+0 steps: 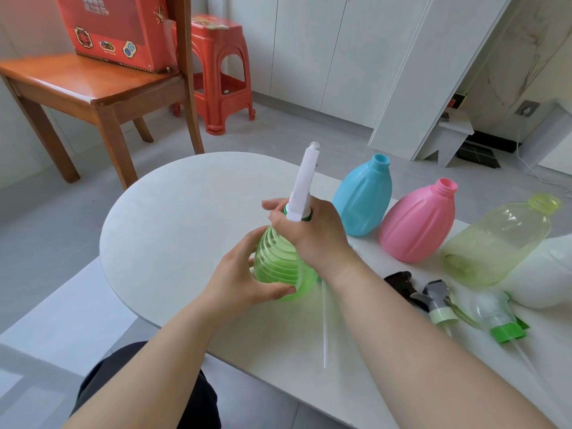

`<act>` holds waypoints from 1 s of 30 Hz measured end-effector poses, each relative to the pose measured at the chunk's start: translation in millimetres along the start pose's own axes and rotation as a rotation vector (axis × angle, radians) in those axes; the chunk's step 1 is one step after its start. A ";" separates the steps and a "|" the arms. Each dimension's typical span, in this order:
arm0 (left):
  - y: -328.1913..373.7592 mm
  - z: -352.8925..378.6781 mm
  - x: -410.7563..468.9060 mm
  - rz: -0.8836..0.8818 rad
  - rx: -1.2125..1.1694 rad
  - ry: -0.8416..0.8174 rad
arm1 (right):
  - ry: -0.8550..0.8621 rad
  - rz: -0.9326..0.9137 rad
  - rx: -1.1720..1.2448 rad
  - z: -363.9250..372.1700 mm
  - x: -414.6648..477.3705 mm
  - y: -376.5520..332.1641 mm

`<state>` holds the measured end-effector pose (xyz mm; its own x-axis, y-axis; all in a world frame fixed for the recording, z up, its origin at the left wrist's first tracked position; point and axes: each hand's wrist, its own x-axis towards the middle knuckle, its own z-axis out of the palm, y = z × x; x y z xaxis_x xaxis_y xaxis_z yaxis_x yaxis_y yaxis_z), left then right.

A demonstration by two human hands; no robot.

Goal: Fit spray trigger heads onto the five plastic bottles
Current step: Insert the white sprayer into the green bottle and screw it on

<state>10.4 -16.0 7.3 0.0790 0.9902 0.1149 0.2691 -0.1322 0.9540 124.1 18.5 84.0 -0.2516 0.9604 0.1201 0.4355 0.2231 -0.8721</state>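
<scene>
My left hand (241,280) grips the body of a ribbed green bottle (280,261) above the white table (173,218). My right hand (309,230) is closed around its neck, where a white spray trigger head (305,184) with a green collar sits on top. Behind stand a blue bottle (362,196), a pink bottle (418,221), a yellow-green bottle (498,239) and, at the right edge, a white bottle (544,274), all without heads. Loose trigger heads lie at the front right: a black one (400,281), a grey one (436,300) and a clear one with a green collar (501,317).
A thin white dip tube (325,329) lies on the table under my right forearm. Beyond the table stand a wooden chair (93,88) carrying a red box (117,29), a red plastic stool (223,72), and white cabinets (340,51).
</scene>
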 end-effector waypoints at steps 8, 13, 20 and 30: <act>0.1 2.6 -1.1 0.004 0.010 0.019 | 0.231 0.079 -0.148 16.0 -1.5 -0.8; 0.0 1.3 -2.1 0.004 0.010 -0.002 | -0.271 0.064 0.163 -22.2 -2.6 3.3; -0.5 11.4 -5.2 0.019 0.045 0.101 | 0.033 0.002 0.151 -6.6 -2.5 1.8; 1.1 2.8 -9.1 -0.026 0.117 0.094 | -0.061 0.088 0.008 -23.9 -6.1 -15.9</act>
<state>12.7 -25.3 6.5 -0.0187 0.9925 0.1209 0.3802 -0.1048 0.9189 139.4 13.0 108.5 -0.2652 0.9641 0.0135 0.4513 0.1365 -0.8819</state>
